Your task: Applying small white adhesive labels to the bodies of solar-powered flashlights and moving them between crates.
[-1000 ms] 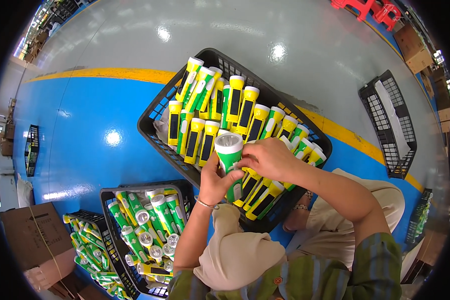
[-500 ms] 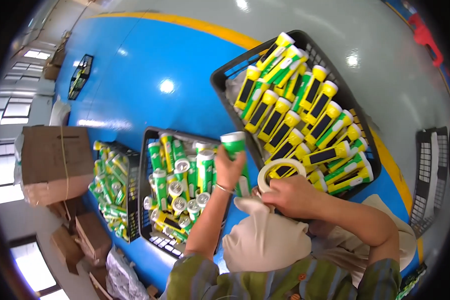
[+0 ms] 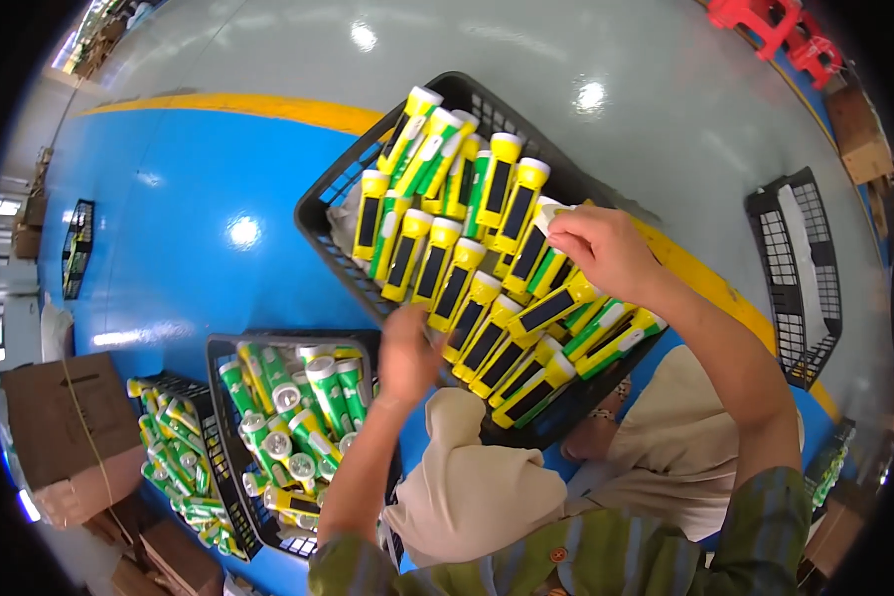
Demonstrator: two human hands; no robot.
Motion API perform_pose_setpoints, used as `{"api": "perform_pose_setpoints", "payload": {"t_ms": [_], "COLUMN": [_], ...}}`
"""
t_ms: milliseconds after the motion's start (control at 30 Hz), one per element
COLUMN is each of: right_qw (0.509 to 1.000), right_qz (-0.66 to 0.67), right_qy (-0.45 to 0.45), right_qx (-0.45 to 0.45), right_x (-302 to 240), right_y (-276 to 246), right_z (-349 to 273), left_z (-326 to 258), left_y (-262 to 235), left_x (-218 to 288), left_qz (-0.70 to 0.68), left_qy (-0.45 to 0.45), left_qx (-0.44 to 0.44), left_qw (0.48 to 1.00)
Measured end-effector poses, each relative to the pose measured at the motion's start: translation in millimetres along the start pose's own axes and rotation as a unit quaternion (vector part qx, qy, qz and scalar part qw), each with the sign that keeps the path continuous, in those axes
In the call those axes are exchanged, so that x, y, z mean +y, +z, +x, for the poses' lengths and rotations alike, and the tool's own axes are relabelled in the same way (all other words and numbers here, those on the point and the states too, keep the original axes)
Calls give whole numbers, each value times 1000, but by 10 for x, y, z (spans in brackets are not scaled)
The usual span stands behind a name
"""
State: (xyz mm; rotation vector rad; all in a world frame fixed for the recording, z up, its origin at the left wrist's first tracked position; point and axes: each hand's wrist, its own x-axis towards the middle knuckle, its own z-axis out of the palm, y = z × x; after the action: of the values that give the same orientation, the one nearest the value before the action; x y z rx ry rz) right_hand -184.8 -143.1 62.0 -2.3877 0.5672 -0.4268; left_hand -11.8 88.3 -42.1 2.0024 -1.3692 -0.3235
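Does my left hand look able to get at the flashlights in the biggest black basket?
Probably yes: your left hand, though blurred, is close to several flashlights, and nothing seems to cover the open-topped basket there.

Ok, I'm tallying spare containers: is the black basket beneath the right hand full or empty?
Mostly full: flashlights lie piled across most of the black basket, though a little room shows along its far side.

We hold our bare left arm out in front, with our left hand looking all blurry, while our bent right arm slants inward and our right hand sits farther out, well apart, its fingers curled.
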Motion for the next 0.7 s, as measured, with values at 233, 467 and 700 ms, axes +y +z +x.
{"api": "perform_pose_setpoints", "payload": {"t_ms": [233,467,700], "right_qw": [999,973,976], "right_qz": [12,159,168], "right_qy": [42,116,58], "right_qx": [-10,-122,-124], "right_x": [-83,75,-93], "right_y": [-57,230,537], "right_z": [-201,-500,-384], "left_z": [437,449,385], "left_y": [1567,676,272], "left_x": [441,387,483], "left_qz": [14,-596,-434], "left_qy": [134,-205,-112], "left_qx": [-241,-271,-189], "left_qw": [961,727,874]}}
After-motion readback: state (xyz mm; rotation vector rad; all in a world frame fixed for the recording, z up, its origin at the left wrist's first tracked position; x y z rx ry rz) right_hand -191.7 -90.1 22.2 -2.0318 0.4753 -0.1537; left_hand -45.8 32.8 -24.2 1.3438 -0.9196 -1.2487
